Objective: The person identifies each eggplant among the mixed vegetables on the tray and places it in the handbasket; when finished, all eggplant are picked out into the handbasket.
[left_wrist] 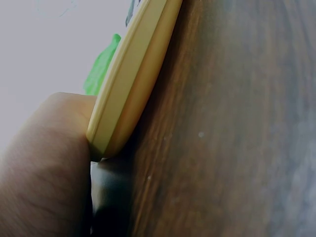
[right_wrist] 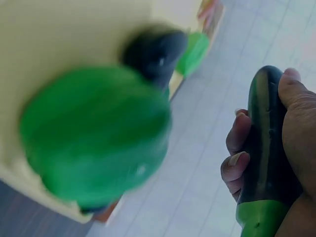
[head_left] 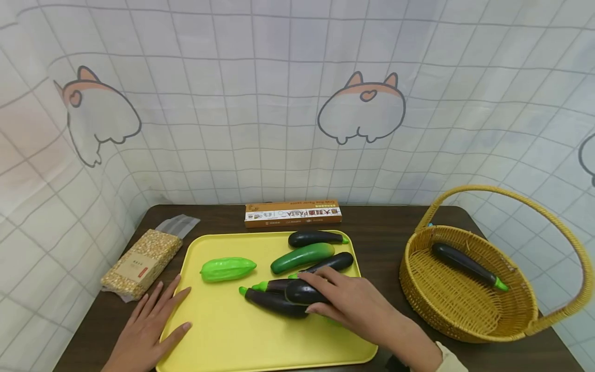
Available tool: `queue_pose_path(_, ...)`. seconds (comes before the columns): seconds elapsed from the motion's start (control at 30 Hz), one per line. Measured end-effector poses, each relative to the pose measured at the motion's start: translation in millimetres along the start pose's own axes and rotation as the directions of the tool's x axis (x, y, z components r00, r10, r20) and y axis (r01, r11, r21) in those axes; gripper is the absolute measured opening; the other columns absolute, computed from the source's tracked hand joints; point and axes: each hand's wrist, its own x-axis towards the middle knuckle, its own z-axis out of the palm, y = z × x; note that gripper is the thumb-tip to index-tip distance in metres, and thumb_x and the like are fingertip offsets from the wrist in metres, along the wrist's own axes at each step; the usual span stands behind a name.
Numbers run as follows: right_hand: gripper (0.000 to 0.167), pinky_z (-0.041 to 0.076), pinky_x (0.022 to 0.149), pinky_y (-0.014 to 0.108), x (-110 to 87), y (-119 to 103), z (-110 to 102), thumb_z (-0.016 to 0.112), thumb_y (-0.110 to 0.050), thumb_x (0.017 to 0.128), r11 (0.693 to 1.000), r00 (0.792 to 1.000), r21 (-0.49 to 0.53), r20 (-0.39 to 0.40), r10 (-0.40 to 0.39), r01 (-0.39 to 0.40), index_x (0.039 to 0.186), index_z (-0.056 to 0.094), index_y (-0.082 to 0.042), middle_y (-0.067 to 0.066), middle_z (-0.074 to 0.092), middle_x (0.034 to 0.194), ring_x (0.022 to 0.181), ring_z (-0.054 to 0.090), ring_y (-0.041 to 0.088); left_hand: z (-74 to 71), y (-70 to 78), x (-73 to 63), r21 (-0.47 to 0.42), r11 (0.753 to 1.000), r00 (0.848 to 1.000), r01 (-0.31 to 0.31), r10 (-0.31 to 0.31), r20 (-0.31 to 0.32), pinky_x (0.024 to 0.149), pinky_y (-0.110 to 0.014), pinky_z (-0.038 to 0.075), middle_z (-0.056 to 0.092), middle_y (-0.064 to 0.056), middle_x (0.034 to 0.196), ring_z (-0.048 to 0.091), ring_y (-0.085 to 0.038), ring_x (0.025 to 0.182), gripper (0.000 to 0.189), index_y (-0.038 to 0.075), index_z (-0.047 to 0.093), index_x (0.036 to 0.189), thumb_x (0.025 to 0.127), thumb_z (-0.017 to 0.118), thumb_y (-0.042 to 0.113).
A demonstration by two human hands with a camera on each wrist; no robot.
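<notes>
The right hand (head_left: pixel 359 305) has its thumb and fingers curled round a dark eggplant (head_left: pixel 302 293), over the right half of the yellow tray (head_left: pixel 223 330). A longer eggplant (head_left: pixel 274 303) lies on the tray just below; I cannot tell whether the two touch. The left hand (head_left: pixel 144 330) lies with fingers spread on the tray's left rim.

The held eggplant looks stiff, keeping its shape under the fingers, and is probably light enough for one hand. Its skin is smooth and glossy, so it would likely slip from a loose grip, though it does not seem fragile. The thick body is the best place to hold, thumb opposite fingers, as here; the green cap, back near the palm, is narrower and would probably let the heavy end tip. The rounded eggplants on the tray may roll if nudged.
</notes>
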Motion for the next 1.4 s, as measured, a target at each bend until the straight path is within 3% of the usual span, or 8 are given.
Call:
queue_pose_path(0.3,0.053,0.044,0.049,0.024,-30.1,56,-30,0.061,-0.044,0.108,0.985,0.991,-0.141,-0.108,0.083,-0.097,0.151,0.057,-0.013,0.002,0.062,0.120,0.064,0.054,0.003,1.4,-2.6,-1.3,0.025,1.000,1.000,0.002,-0.002,0.020,0.127,-0.041,-0.009,0.016,0.001,0.176,0.011,-0.036,0.160,0.071,0.029,0.037,0.167,0.104,0.067,0.045)
queue_pose_path(0.5,0.054,0.043,0.047,0.024,-51.9,83,-59,0.070,-0.033,0.105,0.966,0.970,-0.184,-0.196,0.145,-0.182,0.153,0.055,-0.013,0.004,0.063,0.118,0.060,0.049,0.002,1.2,-1.3,-0.9,0.017,1.000,1.000,-0.010,0.009,0.009,0.127,-0.044,-0.008,0.016,0.000,0.176,0.012,-0.037,0.159,0.072,0.028,0.036,0.167,0.104,0.068,0.043)
queue_pose_path(0.73,0.055,0.048,0.050,0.031,-74.9,111,-83,0.074,-0.021,0.103,0.935,0.952,-0.223,-0.194,0.236,-0.277,0.153,0.052,-0.014,0.008,0.062,0.118,0.071,0.060,0.014,0.8,-0.2,-1.0,0.007,1.000,1.000,0.014,-0.015,0.027,0.127,-0.047,-0.008,0.014,0.001,0.176,0.011,-0.037,0.159,0.072,0.030,0.034,0.167,0.105,0.066,0.045)
queue_pose_path(0.97,0.055,0.044,0.051,0.034,-98.2,133,-92,0.073,-0.018,0.103,0.898,0.919,-0.224,-0.213,0.333,-0.378,0.153,0.050,-0.014,0.010,0.061,0.113,0.071,0.055,0.017,-1.4,2.0,0.0,0.011,1.000,1.000,0.009,-0.009,0.009,0.127,-0.047,-0.006,0.016,0.001,0.176,0.014,-0.037,0.159,0.072,0.029,0.036,0.167,0.104,0.067,0.045)
queue_pose_path(1.17,0.049,0.044,0.051,0.036,-116.1,152,-96,0.067,-0.022,0.107,0.874,0.898,-0.223,-0.196,0.394,-0.432,0.152,0.049,-0.010,0.012,0.058,0.113,0.070,0.055,0.020,-3.1,3.7,0.9,0.001,1.000,1.000,-0.003,0.003,-0.004,0.127,-0.051,-0.004,0.018,-0.001,0.176,0.016,-0.039,0.158,0.073,0.029,0.037,0.167,0.103,0.070,0.043)
queue_pose_path(1.3,0.048,0.049,0.051,0.045,-124.6,165,-101,0.062,-0.026,0.110,0.852,0.880,-0.222,-0.170,0.444,-0.473,0.152,0.047,-0.008,0.020,0.059,0.122,0.076,0.062,0.030,-2.4,3.6,0.6,-0.003,1.000,1.000,-0.002,0.002,0.004,0.127,-0.051,-0.005,0.017,-0.002,0.176,0.015,-0.040,0.158,0.073,0.028,0.036,0.167,0.104,0.069,0.042)
queue_pose_path(1.4,0.048,0.047,0.049,0.043,-131.3,174,-102,0.061,-0.026,0.111,0.839,0.870,-0.233,-0.147,0.470,-0.492,0.150,0.046,-0.004,0.024,0.058,0.121,0.073,0.060,0.029,-2.2,3.7,0.2,0.001,1.000,1.000,0.005,-0.005,0.009,0.127,-0.050,-0.005,0.017,-0.001,0.176,0.014,-0.039,0.158,0.072,0.028,0.036,0.167,0.104,0.068,0.043)
